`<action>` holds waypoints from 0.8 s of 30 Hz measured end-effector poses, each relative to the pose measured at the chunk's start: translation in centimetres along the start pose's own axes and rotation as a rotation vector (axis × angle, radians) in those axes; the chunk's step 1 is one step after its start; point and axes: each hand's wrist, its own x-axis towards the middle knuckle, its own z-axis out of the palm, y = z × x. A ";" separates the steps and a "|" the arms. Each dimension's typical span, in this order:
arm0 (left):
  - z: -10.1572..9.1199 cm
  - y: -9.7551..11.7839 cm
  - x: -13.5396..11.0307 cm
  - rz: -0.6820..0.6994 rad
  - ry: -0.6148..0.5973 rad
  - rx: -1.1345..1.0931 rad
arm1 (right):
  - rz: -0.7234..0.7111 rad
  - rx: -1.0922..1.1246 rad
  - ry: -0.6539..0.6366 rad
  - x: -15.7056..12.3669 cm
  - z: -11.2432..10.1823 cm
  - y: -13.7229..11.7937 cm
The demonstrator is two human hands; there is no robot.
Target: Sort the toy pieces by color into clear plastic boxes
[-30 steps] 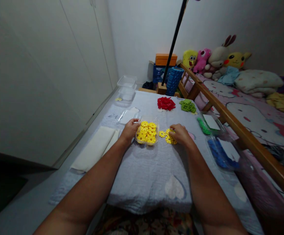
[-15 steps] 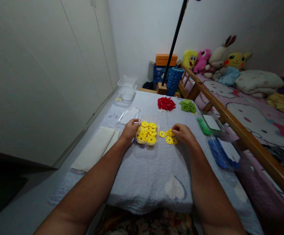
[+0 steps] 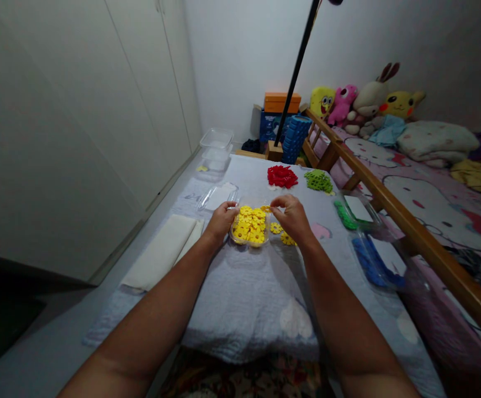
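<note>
A clear plastic container (image 3: 250,243) full of yellow flower-shaped pieces (image 3: 248,224) sits in the middle of the cloth-covered table. My left hand (image 3: 222,218) grips its left rim, thumb and fingers closed on the wall. Over the container's upper right edge, my right hand (image 3: 289,213) pinches a yellow flower-shaped piece (image 3: 266,209). A few loose yellow flower pieces (image 3: 276,228) lie on the cloth right of the container, partly covered by my right hand and forearm.
Red pieces (image 3: 282,176) and light green pieces (image 3: 318,181) lie in heaps farther back. Lidded boxes of green pieces (image 3: 345,215) and blue pieces (image 3: 373,262) stand at the right by the wooden bed rail (image 3: 373,179). Leftward are a clear lid (image 3: 217,197), folded cloth (image 3: 161,251) and stacked clear containers (image 3: 216,149).
My right hand has lifted a yellow flower piece from the loose ones and carried it left to the container's edge. My left hand has stayed on the container.
</note>
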 end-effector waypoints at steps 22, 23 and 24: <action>0.0 0.0 0.0 0.017 -0.001 0.028 | 0.162 -0.377 -0.093 -0.3 -0.5 1.5; 0.0 0.1 0.0 0.016 -0.004 0.029 | 0.171 -0.387 -0.099 -0.7 -0.7 2.0; 0.0 0.1 0.0 0.013 -0.006 0.030 | 0.176 -0.398 -0.113 -1.0 -0.8 2.4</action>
